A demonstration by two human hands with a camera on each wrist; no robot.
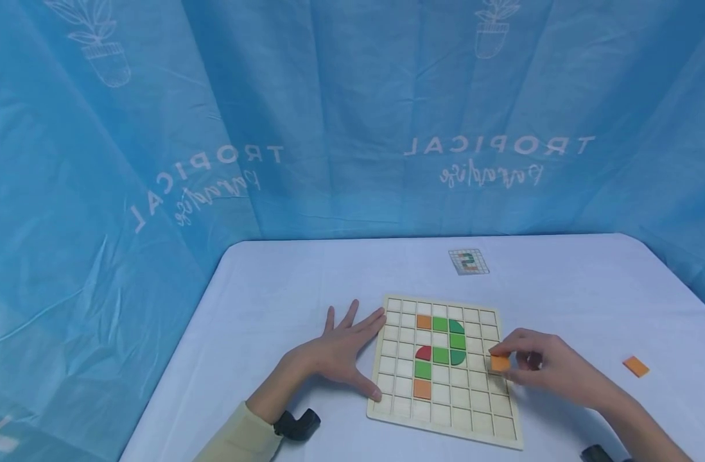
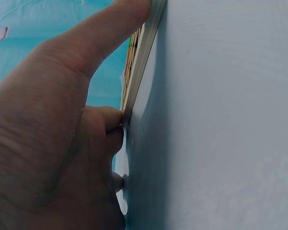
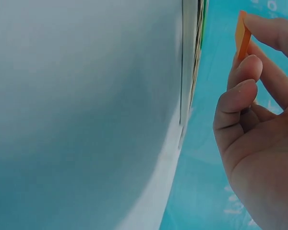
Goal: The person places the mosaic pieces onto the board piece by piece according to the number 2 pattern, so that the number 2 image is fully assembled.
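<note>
A square wooden grid board [image 1: 479,401] lies on the table. My left hand [image 1: 341,350] has its fingers spread, with thumb and forefinger touching the board's left edge. Over the right side of the grid, my right hand [image 1: 551,367] pinches an orange square tile [image 1: 499,364] between thumb and fingers; the right wrist view shows that tile [image 3: 242,36] tilted on edge. A dark reddish patch shows among the curled fingers, and I cannot tell what it is. Orange tiles [image 1: 422,389], green squares [image 1: 440,356], dark green rounded tiles [image 1: 456,327] and a red rounded tile [image 1: 424,353] form a "2"-like shape.
Beyond the board lies a small card [image 1: 469,262] printed with a similar figure on a grid. A loose orange tile [image 1: 636,366] rests at the right on the white tablecloth [image 1: 306,269]. Blue printed curtain [image 1: 352,115] hangs behind the table.
</note>
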